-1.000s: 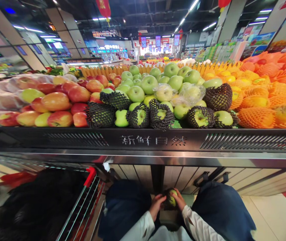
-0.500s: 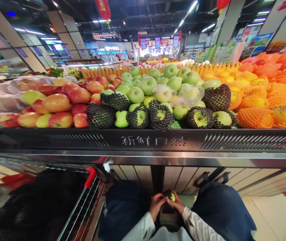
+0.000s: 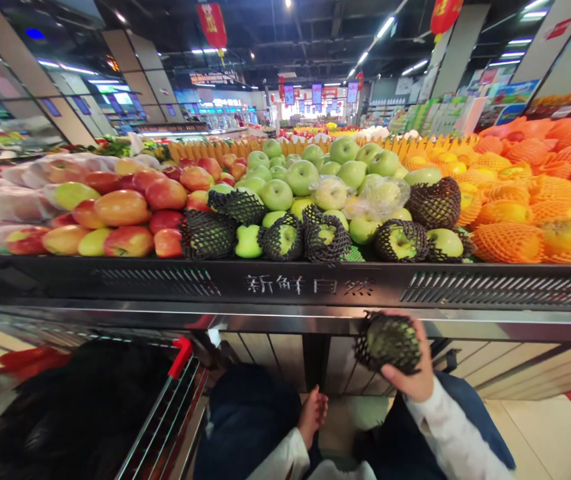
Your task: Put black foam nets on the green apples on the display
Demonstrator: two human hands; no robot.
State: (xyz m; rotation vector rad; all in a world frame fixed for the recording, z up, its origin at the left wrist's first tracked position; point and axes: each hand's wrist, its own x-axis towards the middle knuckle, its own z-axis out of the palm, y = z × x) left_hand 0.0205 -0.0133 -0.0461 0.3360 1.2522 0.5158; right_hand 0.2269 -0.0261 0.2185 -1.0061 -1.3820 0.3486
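Since a moment ago our right hand [image 3: 413, 373] has lifted away from our lap, carrying the netted apple [image 3: 388, 342] up toward the display shelf [image 3: 285, 285], while our left hand [image 3: 313, 415] has let go and stayed low. Our right arm now reaches up and forward, wrist bent back, fingers wrapped firmly round the apple from its 4 o'clock side; the fruit in its black foam net sits just below the shelf's metal edge. Our left hand hangs between our knees, fingers loosely curled, holding nothing. At 8 o'clock stands the shopping cart [image 3: 178, 393]; green apples [image 3: 310, 180] lie piled at 12 o'clock
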